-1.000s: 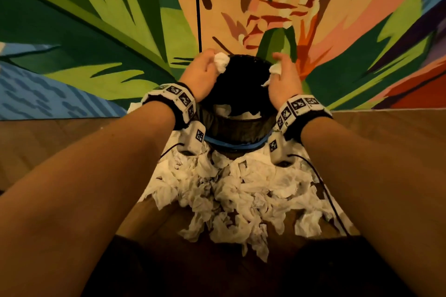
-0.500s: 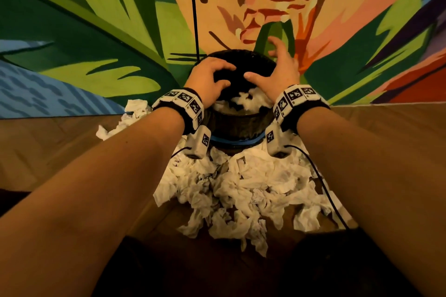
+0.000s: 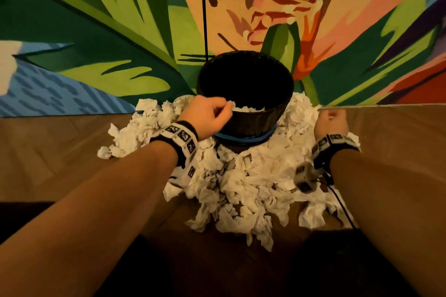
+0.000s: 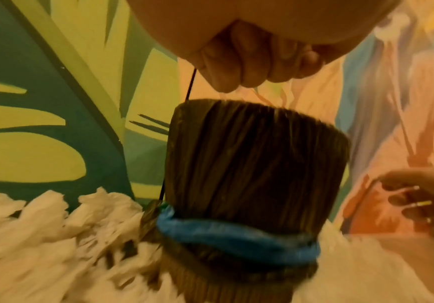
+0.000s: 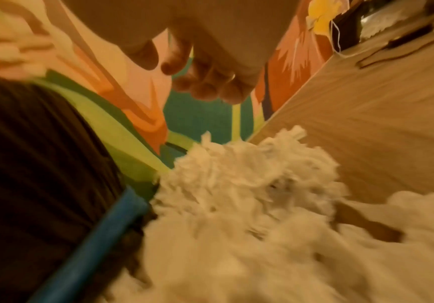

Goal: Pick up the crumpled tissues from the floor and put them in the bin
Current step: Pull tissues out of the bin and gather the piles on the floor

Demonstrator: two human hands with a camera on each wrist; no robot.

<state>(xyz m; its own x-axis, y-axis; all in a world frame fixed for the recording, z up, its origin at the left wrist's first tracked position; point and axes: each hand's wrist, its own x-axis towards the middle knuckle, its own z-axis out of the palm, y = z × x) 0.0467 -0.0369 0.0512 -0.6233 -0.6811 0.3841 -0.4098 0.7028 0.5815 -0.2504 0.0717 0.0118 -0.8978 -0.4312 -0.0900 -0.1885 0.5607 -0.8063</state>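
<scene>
Tissues [image 3: 241, 188] uncountable round one bin [image 3: 253, 123] — left hand [image 3: 207, 116], right hand [image 3: 329, 120] empty.

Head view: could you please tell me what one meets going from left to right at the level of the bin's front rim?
tissues left of the bin → left hand → bin → tissues right of the bin → right hand

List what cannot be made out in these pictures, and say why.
- Depth of tissues in the bin: head view, near wall and dark interior hide it.
- Whether the left hand holds a tissue: head and left wrist views, curled fingers cover the palm.
- Fingers of the right hand: head view, motion blur.
</scene>
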